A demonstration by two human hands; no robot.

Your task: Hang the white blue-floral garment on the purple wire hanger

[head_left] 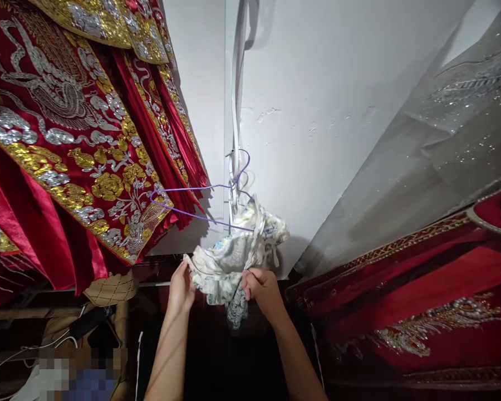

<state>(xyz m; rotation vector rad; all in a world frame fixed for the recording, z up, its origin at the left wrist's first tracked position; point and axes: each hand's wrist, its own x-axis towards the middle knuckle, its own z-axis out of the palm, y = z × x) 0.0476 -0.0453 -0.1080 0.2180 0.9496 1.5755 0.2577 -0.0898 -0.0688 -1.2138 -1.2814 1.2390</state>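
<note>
You held a crumpled pale printed cloth [229, 262] in front of the white wall [317, 111]. Your left hand [182, 289] pinched its left edge, grip clenched on the fabric. Your right hand [262, 289] gripped the lower right fold, fingers curled around it. The cloth's upper part draped over a purple wire hanger [200, 209], which hung from a white cord [234, 111] running down the wall. A red robe with gold and silver embroidery [67, 128] hung close on the left, its hem near the hanger's left tip. Red embroidered fabric [421, 289] and a grey sequinned garment [442, 139] closed in on the right. Open room remained only at the bare wall between them. No writing could be read.
</note>
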